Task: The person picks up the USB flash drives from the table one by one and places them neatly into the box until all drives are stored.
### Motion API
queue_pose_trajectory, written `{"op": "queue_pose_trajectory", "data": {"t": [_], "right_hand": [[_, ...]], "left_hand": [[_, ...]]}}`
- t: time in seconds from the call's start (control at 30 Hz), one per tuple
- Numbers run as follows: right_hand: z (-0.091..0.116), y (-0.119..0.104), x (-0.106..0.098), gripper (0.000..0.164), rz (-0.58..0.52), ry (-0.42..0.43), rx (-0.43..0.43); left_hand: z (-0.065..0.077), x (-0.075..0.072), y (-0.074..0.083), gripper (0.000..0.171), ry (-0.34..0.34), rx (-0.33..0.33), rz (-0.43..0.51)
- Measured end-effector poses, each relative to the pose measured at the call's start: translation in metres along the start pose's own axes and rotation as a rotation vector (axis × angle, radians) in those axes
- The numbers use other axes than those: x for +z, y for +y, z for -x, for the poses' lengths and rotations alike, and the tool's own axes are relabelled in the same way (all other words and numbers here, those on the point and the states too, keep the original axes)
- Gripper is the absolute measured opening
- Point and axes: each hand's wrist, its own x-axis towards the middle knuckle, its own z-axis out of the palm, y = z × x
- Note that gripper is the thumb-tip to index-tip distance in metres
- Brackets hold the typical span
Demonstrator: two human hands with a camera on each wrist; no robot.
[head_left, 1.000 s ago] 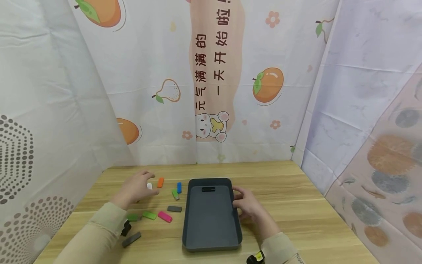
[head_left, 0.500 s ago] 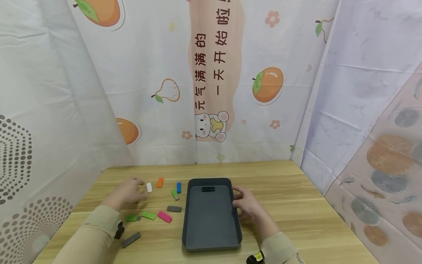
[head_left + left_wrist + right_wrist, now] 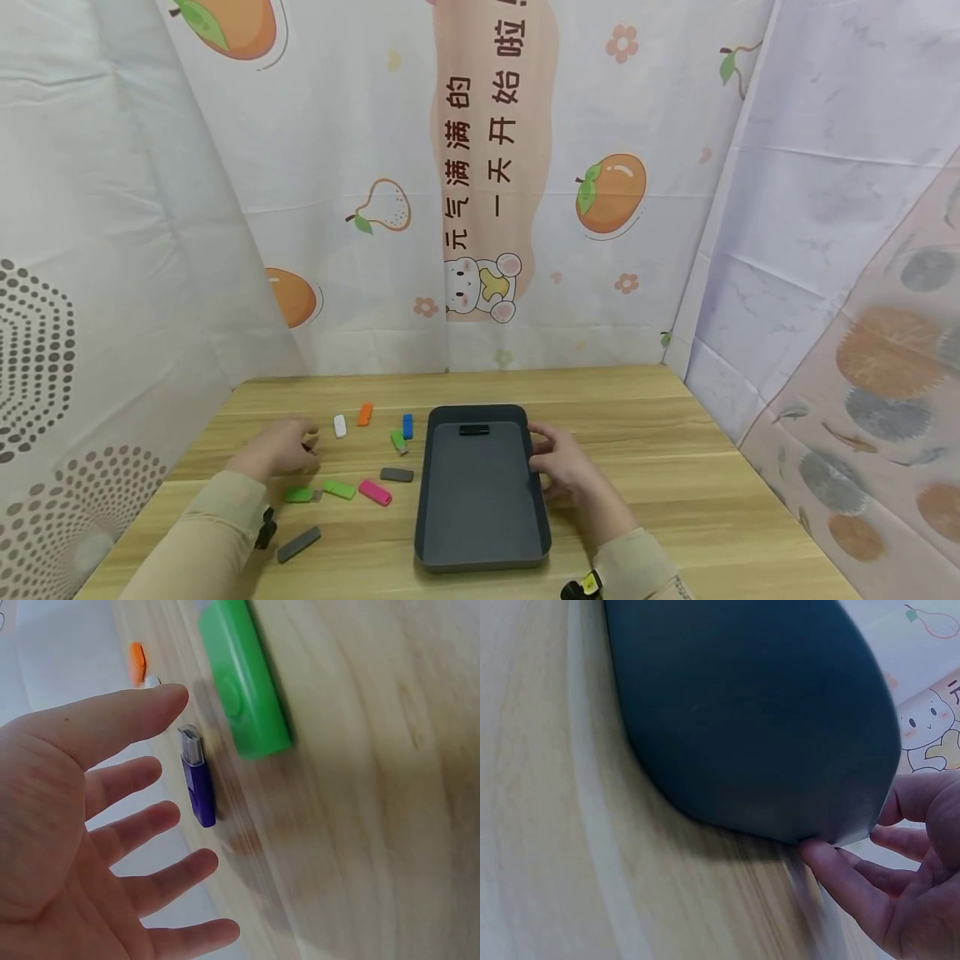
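My left hand (image 3: 279, 447) hovers over the table's left side, its fingers spread and relaxed with nothing between them. Close to its fingertips, in the left wrist view, lies a purple USB flash drive (image 3: 199, 789) with a metal plug; in the head view the hand hides it. A green USB flash drive (image 3: 244, 682) lies nearer that camera. With thumb and fingers at its right wall, my right hand (image 3: 564, 460) holds a dark grey tray (image 3: 480, 508). Inside the tray's far end lies a small black stick (image 3: 474, 430).
Around the left hand lie white (image 3: 340, 426), orange (image 3: 365, 414), blue (image 3: 407, 426), pink (image 3: 375, 492) and several green and grey sticks (image 3: 298, 544). Curtains (image 3: 360, 317) hang behind the wooden table (image 3: 660, 467).
My left hand has moved left and toward me, away from the white stick, which now shows fully. The right hand and tray stay where they were.
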Motion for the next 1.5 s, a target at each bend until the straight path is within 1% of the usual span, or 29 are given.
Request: {"op": "queue_pose_trajectory", "data": {"t": [0.17,0.3,0.5,0.73,1.0,1.2,1.5], "right_hand": [[0.0008,-0.0005,0.0004,0.077,0.005,0.001,-0.001],[0.0006,-0.0004,0.0004,0.077,0.010,0.005,0.003],[-0.0008,0.0005,-0.0004,0.077,0.013,-0.001,0.007],[0.0007,-0.0013,0.0004,0.078,0.012,0.011,0.009],[0.0008,-0.0015,0.0001,0.078,0.015,0.008,0.008],[0.0014,-0.0018,-0.0003,0.077,0.006,0.004,0.010],[-0.0001,-0.0017,-0.0002,0.079,-0.004,-0.003,0.016]], "left_hand": [[0.0001,0.0015,-0.0049,0.052,0.003,0.005,-0.011],[-0.0006,0.0021,-0.0068,0.045,0.000,-0.001,-0.034],[-0.0019,0.0027,-0.0076,0.041,-0.019,-0.020,-0.047],[-0.0008,0.0006,-0.0053,0.035,-0.029,-0.030,-0.046],[0.0009,-0.0007,-0.0040,0.028,-0.024,-0.031,-0.053],[-0.0002,0.0023,-0.0067,0.024,-0.023,-0.033,-0.056],[-0.0013,0.0046,-0.0094,0.007,-0.018,-0.033,-0.049]]}}
